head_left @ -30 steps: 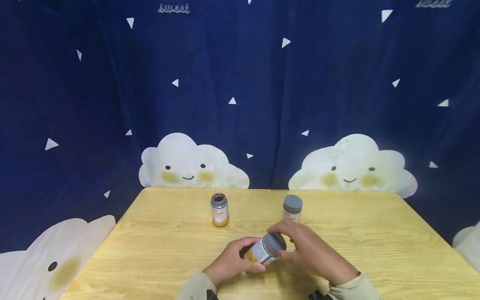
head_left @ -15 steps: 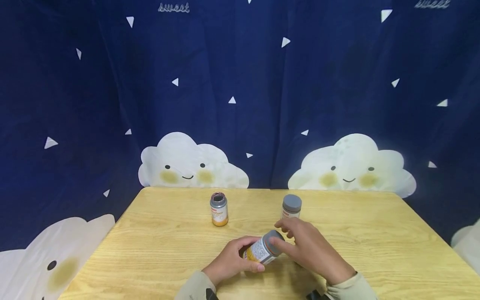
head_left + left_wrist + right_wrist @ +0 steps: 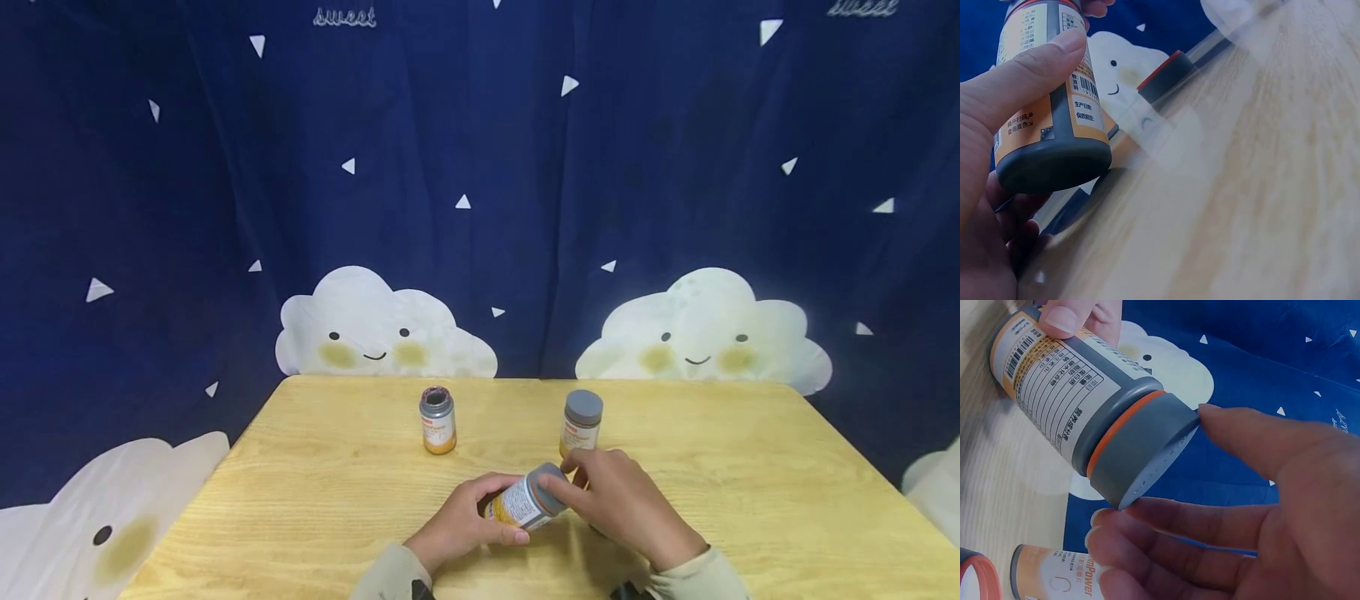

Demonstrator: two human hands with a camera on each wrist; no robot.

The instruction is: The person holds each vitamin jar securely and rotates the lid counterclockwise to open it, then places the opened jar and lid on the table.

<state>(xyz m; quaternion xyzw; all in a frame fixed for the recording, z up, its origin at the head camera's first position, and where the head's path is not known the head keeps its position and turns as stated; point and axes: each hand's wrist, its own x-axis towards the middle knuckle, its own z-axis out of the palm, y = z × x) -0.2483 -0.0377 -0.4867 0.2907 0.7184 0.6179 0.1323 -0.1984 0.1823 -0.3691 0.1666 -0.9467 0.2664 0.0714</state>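
My left hand [image 3: 468,521] grips a supplement bottle [image 3: 516,504] with a grey base, a white-and-orange label and a grey screw cap [image 3: 546,487]. The bottle is tilted, its cap towards the right. My right hand [image 3: 626,504] pinches that cap, thumb on one edge and index finger on the opposite edge in the right wrist view; the other fingers curl below. An orange ring [image 3: 1124,431] shows between cap and bottle neck. In the left wrist view, the left thumb [image 3: 1029,78] presses across the label, with fingers around the far side.
A capped bottle [image 3: 581,425] stands behind my right hand. Farther left stands an uncapped bottle [image 3: 438,425] with a dark mouth. A loose grey cap with an orange-red rim [image 3: 1166,80] lies on the wooden table [image 3: 337,500]. Behind hangs a blue curtain [image 3: 480,125].
The right hand's fingers lifted off the cap half a second ago and now pinch it again. The left hand and its bottle have barely moved.
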